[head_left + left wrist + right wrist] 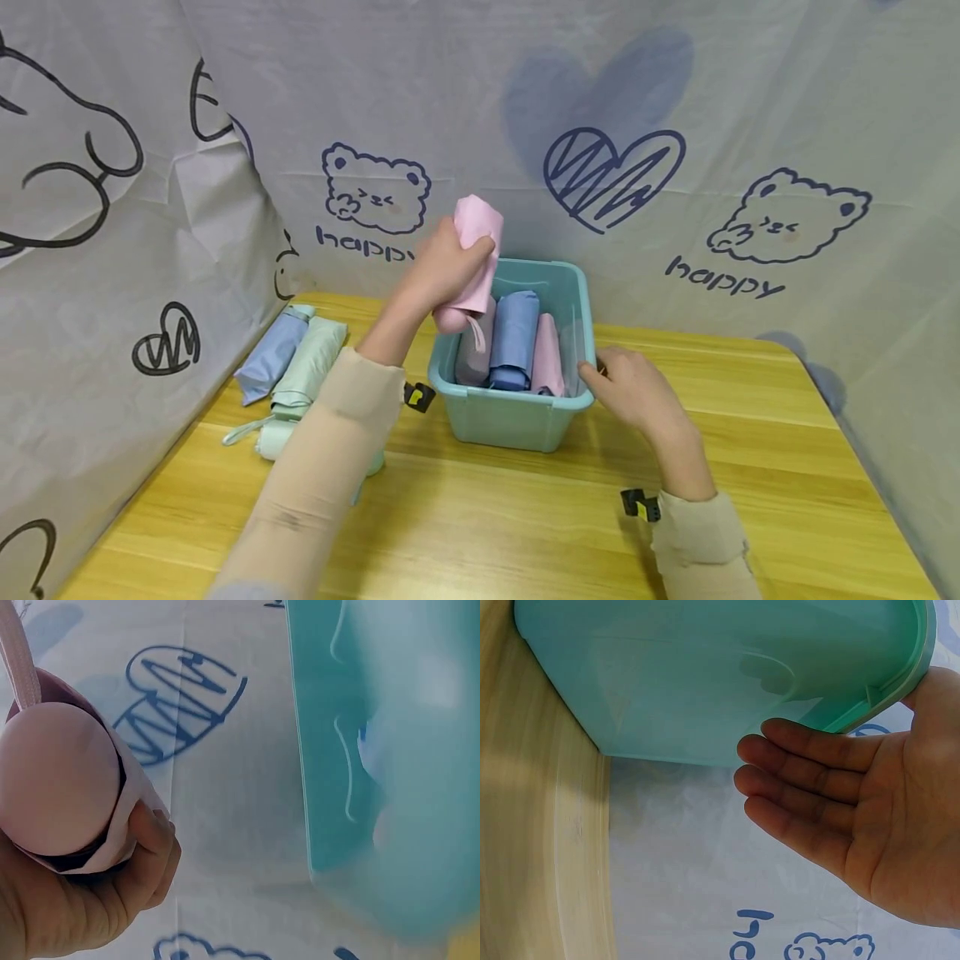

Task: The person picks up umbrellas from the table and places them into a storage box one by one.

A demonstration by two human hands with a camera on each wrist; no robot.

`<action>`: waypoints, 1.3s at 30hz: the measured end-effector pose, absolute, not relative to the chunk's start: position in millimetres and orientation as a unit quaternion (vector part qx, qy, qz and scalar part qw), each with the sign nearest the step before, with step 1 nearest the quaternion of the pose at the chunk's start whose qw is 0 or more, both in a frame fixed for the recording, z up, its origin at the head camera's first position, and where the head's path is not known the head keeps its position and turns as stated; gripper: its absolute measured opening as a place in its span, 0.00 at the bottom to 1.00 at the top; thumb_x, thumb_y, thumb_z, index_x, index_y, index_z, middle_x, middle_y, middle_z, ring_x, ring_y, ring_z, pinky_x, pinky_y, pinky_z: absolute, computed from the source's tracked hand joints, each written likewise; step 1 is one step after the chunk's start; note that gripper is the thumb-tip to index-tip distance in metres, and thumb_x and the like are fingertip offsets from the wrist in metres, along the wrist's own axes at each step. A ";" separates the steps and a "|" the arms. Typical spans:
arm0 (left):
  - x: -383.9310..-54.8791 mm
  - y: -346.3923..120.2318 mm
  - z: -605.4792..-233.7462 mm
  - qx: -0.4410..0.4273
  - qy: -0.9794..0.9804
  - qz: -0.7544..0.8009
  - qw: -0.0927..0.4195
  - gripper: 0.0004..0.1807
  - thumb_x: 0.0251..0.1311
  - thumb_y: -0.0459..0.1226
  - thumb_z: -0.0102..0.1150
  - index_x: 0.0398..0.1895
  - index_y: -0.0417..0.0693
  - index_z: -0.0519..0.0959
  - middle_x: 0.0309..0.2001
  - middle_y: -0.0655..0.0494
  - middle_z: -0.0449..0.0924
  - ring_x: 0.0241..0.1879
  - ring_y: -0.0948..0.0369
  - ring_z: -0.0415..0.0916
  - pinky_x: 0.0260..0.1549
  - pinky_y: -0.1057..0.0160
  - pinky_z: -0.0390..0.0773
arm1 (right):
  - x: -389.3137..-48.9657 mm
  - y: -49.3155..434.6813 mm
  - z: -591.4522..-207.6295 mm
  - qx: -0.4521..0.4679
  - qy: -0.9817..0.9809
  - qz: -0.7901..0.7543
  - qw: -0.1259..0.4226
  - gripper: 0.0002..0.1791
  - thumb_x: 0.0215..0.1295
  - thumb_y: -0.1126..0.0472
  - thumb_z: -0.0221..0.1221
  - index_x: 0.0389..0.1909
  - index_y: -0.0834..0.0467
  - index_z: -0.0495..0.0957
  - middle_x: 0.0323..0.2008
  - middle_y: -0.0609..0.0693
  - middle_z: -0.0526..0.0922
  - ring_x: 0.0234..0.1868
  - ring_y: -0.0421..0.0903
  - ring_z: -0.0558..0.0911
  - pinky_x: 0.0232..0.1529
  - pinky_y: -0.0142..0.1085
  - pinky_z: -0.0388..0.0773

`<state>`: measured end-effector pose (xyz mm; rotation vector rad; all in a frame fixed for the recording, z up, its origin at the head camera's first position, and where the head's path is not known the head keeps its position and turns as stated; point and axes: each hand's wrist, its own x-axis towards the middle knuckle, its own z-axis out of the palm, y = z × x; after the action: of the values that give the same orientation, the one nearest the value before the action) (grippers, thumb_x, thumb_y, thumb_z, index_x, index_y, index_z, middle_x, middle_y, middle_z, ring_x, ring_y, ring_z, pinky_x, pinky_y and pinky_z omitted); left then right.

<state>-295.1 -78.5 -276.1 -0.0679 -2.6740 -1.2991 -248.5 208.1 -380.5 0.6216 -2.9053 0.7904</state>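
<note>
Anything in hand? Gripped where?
Left hand holds a pink folded umbrella by its wrapped body, above the handle; right hand just touches the bin's rim.

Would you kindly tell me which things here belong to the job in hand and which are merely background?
Likely the job:
pink umbrella, in the left hand
bin, touched by the right hand
umbrellas inside
loose umbrellas at left

Likely background:
table
cloth

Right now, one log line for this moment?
left hand: holds pink umbrella, raised near bin | right hand: touches bin rim | in bin: three umbrellas visible | on table: blue umbrella, green umbrella, pale one partly hidden
</note>
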 end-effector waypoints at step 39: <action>-376.3 20.7 -304.7 0.001 -0.914 -0.338 -0.223 0.26 0.65 0.40 0.58 0.63 0.37 0.71 0.59 0.43 0.75 0.45 0.49 0.77 0.50 0.50 0.83 | -251.2 211.6 -382.2 0.212 -0.943 0.256 0.034 0.18 0.77 0.49 0.50 0.37 0.57 0.80 0.30 0.51 0.78 0.32 0.48 0.76 0.34 0.43 0.74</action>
<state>-376.3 20.7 -304.7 0.0033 -3.3681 -1.2450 -251.2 211.6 -382.2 0.6509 -2.8996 0.7878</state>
